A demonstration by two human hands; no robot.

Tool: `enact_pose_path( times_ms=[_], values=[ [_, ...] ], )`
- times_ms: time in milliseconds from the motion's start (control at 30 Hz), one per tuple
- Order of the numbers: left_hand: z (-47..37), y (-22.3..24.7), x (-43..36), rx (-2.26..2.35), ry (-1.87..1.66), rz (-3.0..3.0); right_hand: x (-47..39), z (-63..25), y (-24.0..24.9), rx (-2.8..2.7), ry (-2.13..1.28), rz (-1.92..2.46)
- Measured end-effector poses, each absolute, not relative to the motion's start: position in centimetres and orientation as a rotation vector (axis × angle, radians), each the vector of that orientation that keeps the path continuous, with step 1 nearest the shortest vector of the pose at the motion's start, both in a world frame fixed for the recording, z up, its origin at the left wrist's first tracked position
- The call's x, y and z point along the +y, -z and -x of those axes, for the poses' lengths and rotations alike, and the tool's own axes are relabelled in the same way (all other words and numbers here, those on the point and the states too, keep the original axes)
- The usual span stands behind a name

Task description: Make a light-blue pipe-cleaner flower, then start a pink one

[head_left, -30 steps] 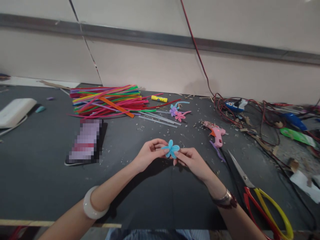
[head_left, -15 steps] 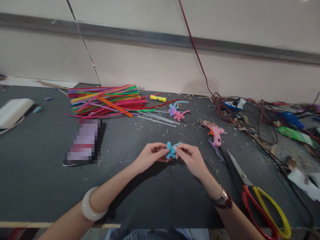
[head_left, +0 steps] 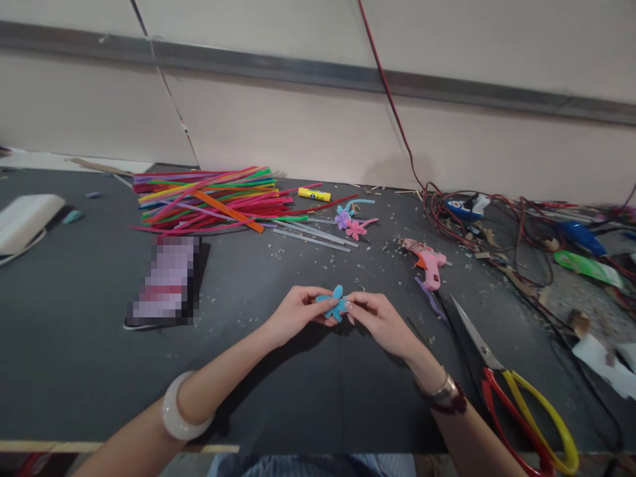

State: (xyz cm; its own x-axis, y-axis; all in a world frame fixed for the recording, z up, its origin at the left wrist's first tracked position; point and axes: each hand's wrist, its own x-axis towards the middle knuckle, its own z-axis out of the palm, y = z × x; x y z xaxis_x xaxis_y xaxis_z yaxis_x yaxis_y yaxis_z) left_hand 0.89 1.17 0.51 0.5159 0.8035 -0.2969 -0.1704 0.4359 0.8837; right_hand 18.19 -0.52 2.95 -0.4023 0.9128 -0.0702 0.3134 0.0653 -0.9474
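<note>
Between my hands, above the dark table, is a blue pipe-cleaner flower point(head_left: 337, 308) with its petals spread. My left hand point(head_left: 304, 311) pinches it from the left, the thumb lying across the petals. From the right, my right hand point(head_left: 375, 318) grips its edge between thumb and fingers. The flower's stem does not show now. Beyond the hands lie finished-looking small flowers: a purple one point(head_left: 342, 217), a pink one point(head_left: 356, 230) and a light-blue one partly behind them.
A bundle of coloured pipe cleaners point(head_left: 213, 202) lies at the back left, a phone point(head_left: 166, 278) in front of it. A yellow glue stick point(head_left: 315, 195) is near the wall. To the right are a pink glue gun point(head_left: 430, 262), large scissors point(head_left: 497, 371) and tangled cables point(head_left: 519, 232).
The blue flower has turned in my fingers and shifted slightly left. Its pale stem, visible before at the right, is out of sight. My right hand has moved a little left with it.
</note>
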Motion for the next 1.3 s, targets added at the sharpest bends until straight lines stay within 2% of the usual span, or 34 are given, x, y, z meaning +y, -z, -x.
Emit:
enact_pose_path(
  times_ms=[333,600,900,1300],
  values=[
    [-0.6,-0.3,1.3,0.781,-0.692,-0.893,-0.5,-18.1,-2.0,-1.567,-1.685,1.052],
    [-0.6,-0.6,1.3,0.85,-0.72,-0.999,0.1,-19.3,-2.2,-1.626,-1.424,1.183],
    [-0.8,-0.9,1.3,0.906,-0.81,-1.095,-0.4,-18.4,-2.2,-1.676,-1.476,1.17],
    [-1.0,-0.9,1.0,0.798,-0.793,-1.176,-0.4,-18.5,-2.6,-1.788,-1.317,1.196]
  ],
)
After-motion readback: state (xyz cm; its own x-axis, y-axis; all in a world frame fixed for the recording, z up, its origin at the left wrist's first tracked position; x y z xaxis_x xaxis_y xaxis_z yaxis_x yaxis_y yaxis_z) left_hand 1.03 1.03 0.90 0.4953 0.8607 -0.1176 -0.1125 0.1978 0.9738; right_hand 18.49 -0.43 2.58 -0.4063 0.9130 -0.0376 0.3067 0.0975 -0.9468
